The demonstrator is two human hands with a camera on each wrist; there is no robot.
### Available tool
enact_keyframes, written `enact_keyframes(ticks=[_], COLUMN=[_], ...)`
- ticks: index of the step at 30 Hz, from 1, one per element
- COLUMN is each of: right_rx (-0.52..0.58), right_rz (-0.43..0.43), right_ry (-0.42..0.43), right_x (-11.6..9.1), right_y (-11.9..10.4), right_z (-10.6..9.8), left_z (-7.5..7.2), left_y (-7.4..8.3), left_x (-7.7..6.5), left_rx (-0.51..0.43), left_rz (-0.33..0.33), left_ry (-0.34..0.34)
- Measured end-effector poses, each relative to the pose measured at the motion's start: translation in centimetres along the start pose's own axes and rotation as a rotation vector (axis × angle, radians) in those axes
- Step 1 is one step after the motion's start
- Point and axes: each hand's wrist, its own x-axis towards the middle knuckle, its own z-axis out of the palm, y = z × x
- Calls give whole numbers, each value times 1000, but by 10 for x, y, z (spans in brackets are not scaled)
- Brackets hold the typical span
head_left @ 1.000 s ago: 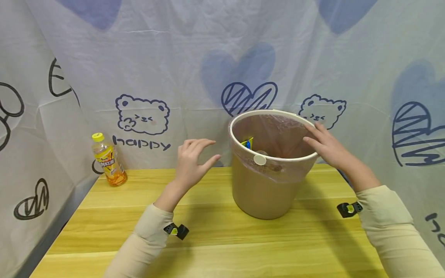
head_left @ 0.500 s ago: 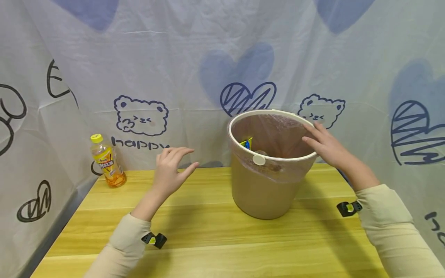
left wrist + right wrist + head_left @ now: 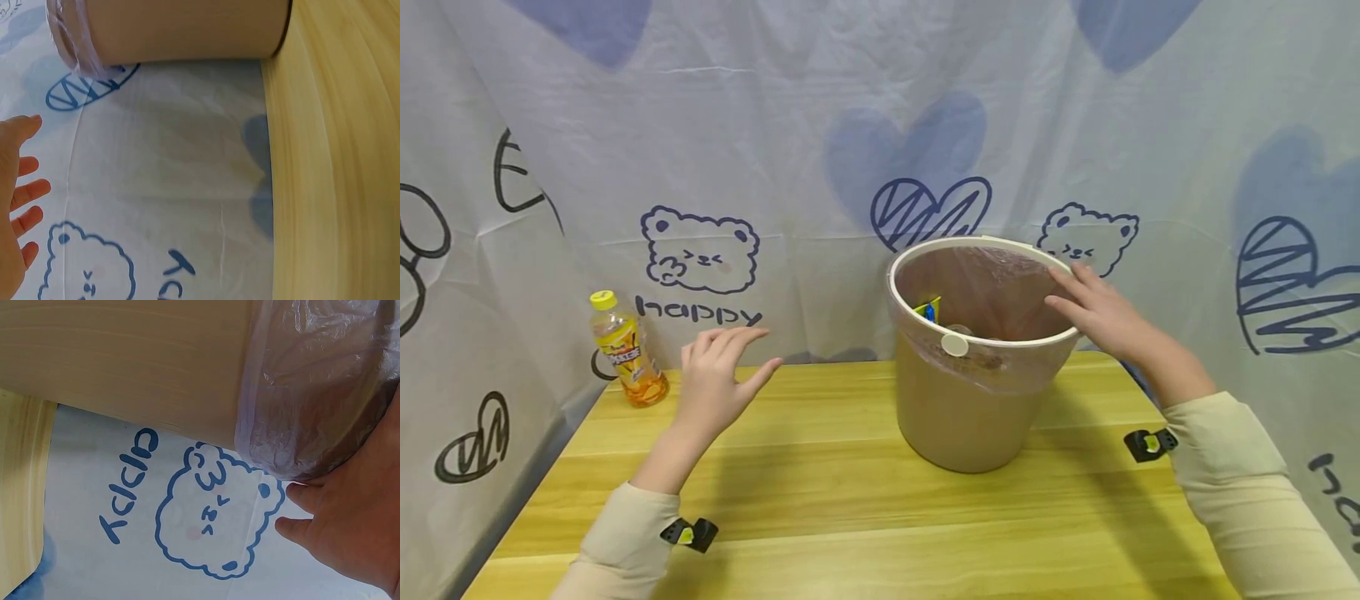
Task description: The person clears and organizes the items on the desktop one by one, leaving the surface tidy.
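A beige trash can point(image 3: 962, 417) with a cream rim stands upright on the wooden table, lined with a clear plastic bag point(image 3: 294, 425) folded over its edge. Inside it lie a yellow and blue wrapper point(image 3: 929, 311) and something clear, partly hidden by the front rim. My right hand point(image 3: 1101, 317) rests on the can's right rim, fingers loosely extended and thumb over the opening. My left hand point(image 3: 711, 392) is in the air left of the can, holding nothing, fingers slightly bent and thumb apart. Beyond it, at the table's back left, stands a drink bottle point(image 3: 627, 354) with a yellow cap and a little orange liquid.
The yellow wooden table point(image 3: 850, 533) ends against a white cloth backdrop point(image 3: 797, 150) printed with hearts and bears. More cloth hangs at the left and right sides. A small black device point(image 3: 688, 534) is strapped at each sleeve.
My left hand has moved left and slightly down, away from the trash can and nearer the bottle. The right hand has stayed on the rim.
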Motion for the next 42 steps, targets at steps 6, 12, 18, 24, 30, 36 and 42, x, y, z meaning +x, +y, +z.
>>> enact_keyframes(ticks=[6, 12, 18, 24, 30, 36, 42], right_rx=[-8, -17, -19, -10, -2, 10, 15], right_rz=[1, 8, 7, 6, 10, 3, -7], right_ry=[3, -1, -7, 0, -3, -2, 3], right_x=[0, 1, 2, 2, 1, 1, 1], right_y=[-1, 1, 1, 2, 1, 1, 1], right_z=[0, 0, 1, 1, 1, 1, 1], left_z=[-12, -26, -43, -56, -64, -71, -74], left_y=[-16, -32, -45, -58, -77, -93, -111], left_x=[-10, -18, -24, -26, -31, -32, -30], left_rx=[69, 123, 171, 240, 296, 348, 391], left_rz=[-32, -103, -173, -245, -281, -401, -479], left_ry=[4, 17, 27, 31, 66, 15, -24])
